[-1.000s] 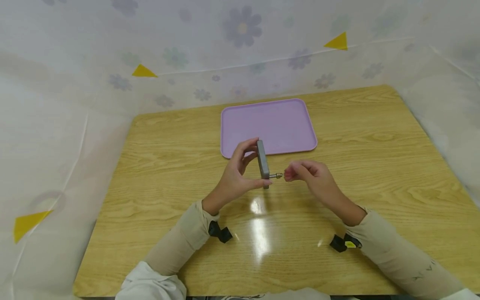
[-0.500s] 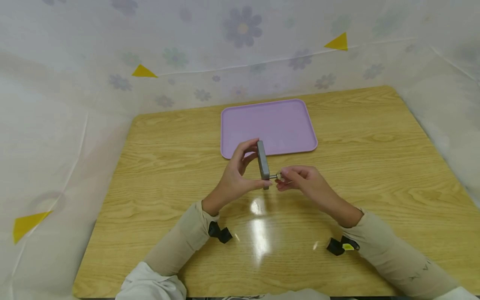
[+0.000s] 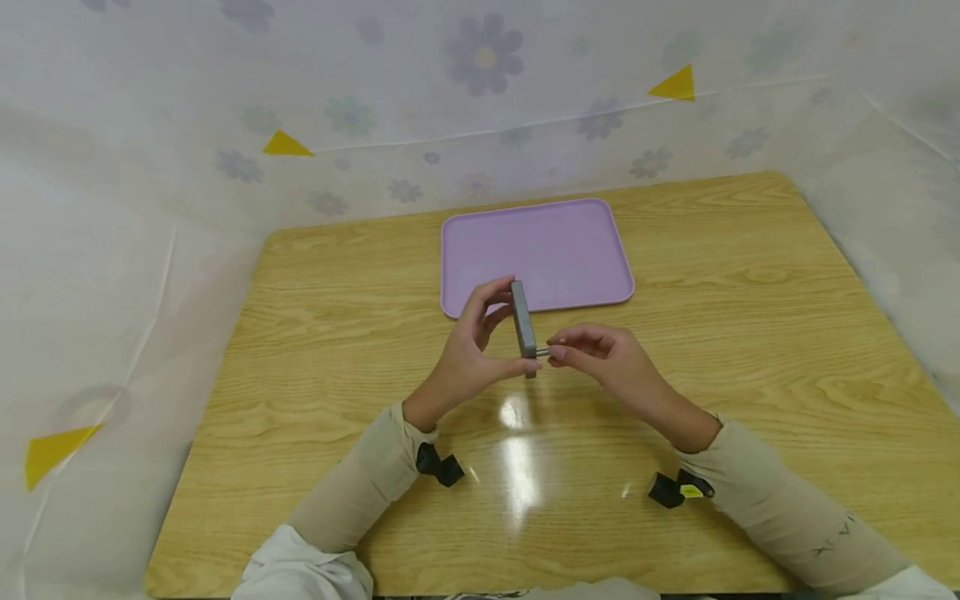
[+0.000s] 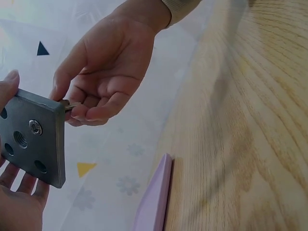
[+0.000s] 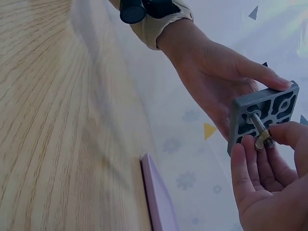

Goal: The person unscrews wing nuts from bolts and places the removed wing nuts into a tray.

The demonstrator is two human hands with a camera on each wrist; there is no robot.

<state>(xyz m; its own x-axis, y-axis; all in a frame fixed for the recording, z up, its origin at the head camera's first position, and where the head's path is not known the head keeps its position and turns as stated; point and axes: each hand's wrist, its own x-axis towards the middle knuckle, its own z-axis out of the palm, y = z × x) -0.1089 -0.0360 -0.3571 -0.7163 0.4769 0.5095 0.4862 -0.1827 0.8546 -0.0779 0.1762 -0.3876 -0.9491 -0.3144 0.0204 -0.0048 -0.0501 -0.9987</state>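
Observation:
My left hand (image 3: 474,357) grips a grey square plate (image 3: 523,320) by its edges, holding it upright above the table. In the left wrist view its flat face has several holes, and a round socket bolt head (image 4: 35,127) sits in one of them. The ribbed back shows in the right wrist view, with the bolt's threaded shank (image 5: 258,124) sticking out. A brass-coloured wing nut (image 5: 263,140) is on that shank, near its end. Thumb and fingers of my right hand (image 3: 611,358) pinch the wing nut, which they mostly hide in the head view.
A lilac tray (image 3: 543,250) lies on the wooden table (image 3: 360,308) just beyond the hands. Pale flowered sheeting (image 3: 420,92) with yellow triangles hangs behind the table and along its sides.
My right hand has come left to the bolt, and its fingers now cover the wing nut that showed before. The left hand and the plate stay almost still.

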